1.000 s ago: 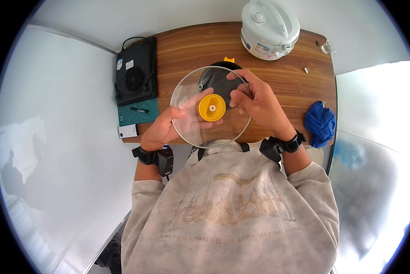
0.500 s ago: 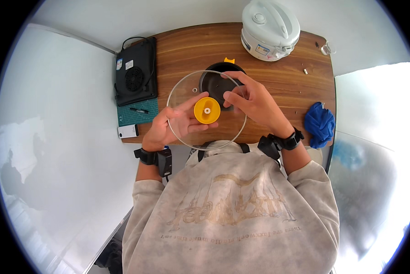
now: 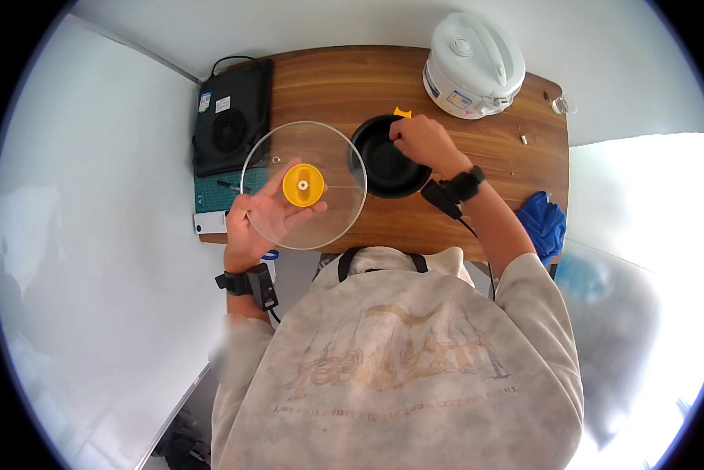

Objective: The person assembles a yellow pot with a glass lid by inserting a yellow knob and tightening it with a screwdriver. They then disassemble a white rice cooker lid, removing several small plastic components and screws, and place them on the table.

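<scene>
My left hand (image 3: 251,227) supports a round clear glass lid (image 3: 338,210) from the left, fingers spread beneath it and thumb near its rim. A yellow round knob (image 3: 293,186) with a white centre sits at the middle of the lid, over my fingers. My right hand (image 3: 432,145) hangs over a black pot (image 3: 391,182), its fingers curled together. Whatever those fingers hold, if anything, is hidden. Beyond the hand, a yellow handle piece (image 3: 403,113) juts from the pot's far rim. Through the glass shows a small white ring (image 3: 276,160) on the table.
At the back right of the wooden table (image 3: 328,78) stands a white rice cooker (image 3: 477,70). A black cooktop (image 3: 230,117) lies at the left, above a green mat (image 3: 211,201), a pen (image 3: 228,186) and a white phone (image 3: 209,223). Rightward are a blue cloth (image 3: 541,225) and a clear cup (image 3: 567,103).
My left hand has carried the lid to the left, away from the pot. My right hand has left the lid and moved over the pot, its fingers now curled.
</scene>
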Available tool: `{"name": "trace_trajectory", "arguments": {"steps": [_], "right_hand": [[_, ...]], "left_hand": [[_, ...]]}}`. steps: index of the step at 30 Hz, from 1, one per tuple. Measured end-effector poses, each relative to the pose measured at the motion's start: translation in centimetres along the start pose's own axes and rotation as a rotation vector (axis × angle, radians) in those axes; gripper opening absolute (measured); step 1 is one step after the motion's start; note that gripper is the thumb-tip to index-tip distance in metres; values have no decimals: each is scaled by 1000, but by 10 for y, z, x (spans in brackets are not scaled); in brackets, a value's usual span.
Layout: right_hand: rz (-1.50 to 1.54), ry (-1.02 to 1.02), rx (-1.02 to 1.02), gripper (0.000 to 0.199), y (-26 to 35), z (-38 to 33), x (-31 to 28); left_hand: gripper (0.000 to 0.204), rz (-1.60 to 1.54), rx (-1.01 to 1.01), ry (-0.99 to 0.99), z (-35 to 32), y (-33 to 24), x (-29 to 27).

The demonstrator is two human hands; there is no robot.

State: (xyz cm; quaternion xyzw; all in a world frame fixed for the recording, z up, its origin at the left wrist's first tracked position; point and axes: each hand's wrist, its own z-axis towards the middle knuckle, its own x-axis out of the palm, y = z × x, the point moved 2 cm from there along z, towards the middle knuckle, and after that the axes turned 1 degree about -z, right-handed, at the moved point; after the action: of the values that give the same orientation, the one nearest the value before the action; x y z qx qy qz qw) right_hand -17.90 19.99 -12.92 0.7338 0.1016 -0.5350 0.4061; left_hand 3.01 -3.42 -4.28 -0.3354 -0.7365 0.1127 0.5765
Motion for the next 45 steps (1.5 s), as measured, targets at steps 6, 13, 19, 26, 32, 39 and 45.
{"name": "trace_trajectory", "arguments": {"steps": [6,13,19,26,32,39,45], "right_hand": [[-226,241,12,13,-2,42,70],[-328,254,-35,11,10,45,103],[-328,221,-34,9,6,48,115],[-313,229,-67,10,-1,46,117],[-346,243,52,14,-5,40,117],[-255,135,305,15,22,25,70],[-29,-106,342,12,81,-9,2]], "left_hand": [[83,17,69,-50,-12,1,-6],[82,14,78,-63,-32,3,-14],[82,-21,86,-49,-43,1,-17],[78,-56,80,57,-46,-20,-26],[77,-68,31,142,-46,-44,-42],[79,-112,-12,216,-44,-63,-59],[76,-73,-32,274,-46,-66,-67]]}}
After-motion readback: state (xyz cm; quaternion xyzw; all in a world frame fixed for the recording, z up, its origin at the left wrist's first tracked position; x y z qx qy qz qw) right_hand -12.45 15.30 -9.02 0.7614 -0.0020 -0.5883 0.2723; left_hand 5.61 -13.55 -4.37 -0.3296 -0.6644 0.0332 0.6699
